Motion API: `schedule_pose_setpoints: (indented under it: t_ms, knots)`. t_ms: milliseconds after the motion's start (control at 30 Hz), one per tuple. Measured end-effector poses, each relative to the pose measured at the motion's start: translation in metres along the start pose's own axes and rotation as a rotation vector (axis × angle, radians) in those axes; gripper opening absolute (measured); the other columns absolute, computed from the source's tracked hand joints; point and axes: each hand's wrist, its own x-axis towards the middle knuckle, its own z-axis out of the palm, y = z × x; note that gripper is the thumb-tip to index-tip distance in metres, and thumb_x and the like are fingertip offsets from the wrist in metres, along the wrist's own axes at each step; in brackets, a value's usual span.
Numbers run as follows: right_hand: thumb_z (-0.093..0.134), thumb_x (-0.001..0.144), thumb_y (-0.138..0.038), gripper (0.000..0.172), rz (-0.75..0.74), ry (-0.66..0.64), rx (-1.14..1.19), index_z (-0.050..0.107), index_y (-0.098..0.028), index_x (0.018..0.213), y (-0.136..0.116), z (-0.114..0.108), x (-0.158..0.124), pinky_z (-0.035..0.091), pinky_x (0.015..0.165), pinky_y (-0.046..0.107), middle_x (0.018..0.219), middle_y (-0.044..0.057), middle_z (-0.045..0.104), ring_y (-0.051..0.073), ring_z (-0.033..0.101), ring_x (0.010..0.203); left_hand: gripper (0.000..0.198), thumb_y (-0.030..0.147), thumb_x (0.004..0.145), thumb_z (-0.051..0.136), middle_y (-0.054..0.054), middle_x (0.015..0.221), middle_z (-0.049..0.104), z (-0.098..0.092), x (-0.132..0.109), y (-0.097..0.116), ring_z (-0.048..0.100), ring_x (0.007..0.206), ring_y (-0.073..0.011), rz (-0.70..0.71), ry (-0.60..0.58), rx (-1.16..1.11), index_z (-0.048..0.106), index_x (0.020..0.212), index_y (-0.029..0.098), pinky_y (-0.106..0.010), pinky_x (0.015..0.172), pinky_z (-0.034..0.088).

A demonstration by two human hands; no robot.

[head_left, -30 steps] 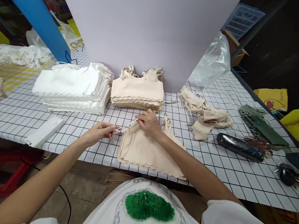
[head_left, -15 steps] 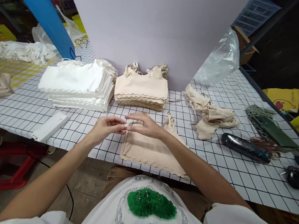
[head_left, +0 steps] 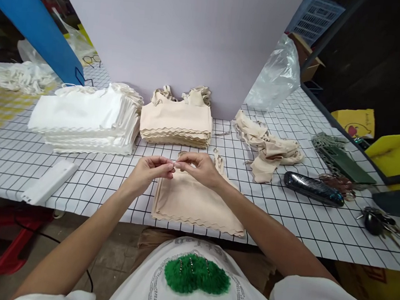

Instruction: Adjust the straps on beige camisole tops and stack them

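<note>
My left hand [head_left: 154, 169] and my right hand [head_left: 200, 168] meet fingertip to fingertip above a beige garment [head_left: 195, 203] with a wavy hem and thin straps. Both are closed in a pinch. Something tiny and pale sits between the fingertips, too small to name. The garment lies flat on the checked tablecloth [head_left: 118, 203], partly covered by my hands and right forearm. Behind it stands a neat stack of beige garments [head_left: 176, 120], with a taller stack of white garments [head_left: 80, 116] on its left.
Loose beige garments [head_left: 270, 149] lie in a heap at right. Near them are a black glossy case [head_left: 313, 189], a green phone-like object [head_left: 349, 164] and keys [head_left: 377, 221]. A white power strip [head_left: 50, 181] lies at left. A pale upright panel [head_left: 182, 36] closes off the back.
My right hand's fingers have closed from a looser, stretched pose into a pinch against the left fingertips. The view has shifted slightly to the right.
</note>
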Motion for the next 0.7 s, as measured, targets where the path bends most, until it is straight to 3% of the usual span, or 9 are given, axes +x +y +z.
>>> schedule_pose_setpoints:
  t_ms: [233,367,533,700]
  knots:
    - [0.077,0.078,-0.045,0.029,0.082,0.116,0.008,0.072,-0.017,0.079,0.009,-0.046,-0.009,0.051,0.064,0.029,0.069,0.002,0.066,0.014,0.059,0.065,0.015,0.031,0.083,0.071,-0.007,0.098,0.073,0.023,0.003,-0.035,0.062,0.095,-0.0243,0.33,-0.041,0.618,0.071,0.093,0.02,-0.041,0.087,0.047]
    - [0.076,0.08,-0.045,0.028,0.118,0.105,-0.045,0.071,-0.017,0.079,0.015,-0.055,-0.024,0.05,0.065,0.031,0.072,0.003,0.067,0.015,0.06,0.068,0.016,0.029,0.083,0.075,-0.005,0.103,0.071,0.036,0.007,-0.053,0.059,0.102,-0.027,0.346,-0.06,0.893,0.068,0.095,0.022,-0.044,0.091,0.039]
    - [0.068,0.089,-0.033,0.017,0.046,0.028,-0.284,0.072,-0.018,0.082,0.027,-0.048,-0.047,0.049,0.08,0.035,0.083,0.005,0.069,0.019,0.061,0.084,0.015,0.028,0.08,0.078,-0.003,0.093,0.072,0.046,0.012,-0.063,0.06,0.097,-0.0249,0.314,-0.06,0.929,0.067,0.086,0.02,-0.041,0.089,0.033]
    - [0.065,0.091,-0.024,0.011,-0.019,-0.004,-0.405,0.073,-0.019,0.084,0.037,-0.038,-0.061,0.046,0.082,0.037,0.083,0.006,0.064,0.021,0.054,0.09,0.007,0.029,0.084,0.074,-0.001,0.081,0.073,0.05,0.013,-0.068,0.06,0.083,-0.0216,0.291,-0.031,0.859,0.074,0.081,0.022,-0.04,0.089,0.032]
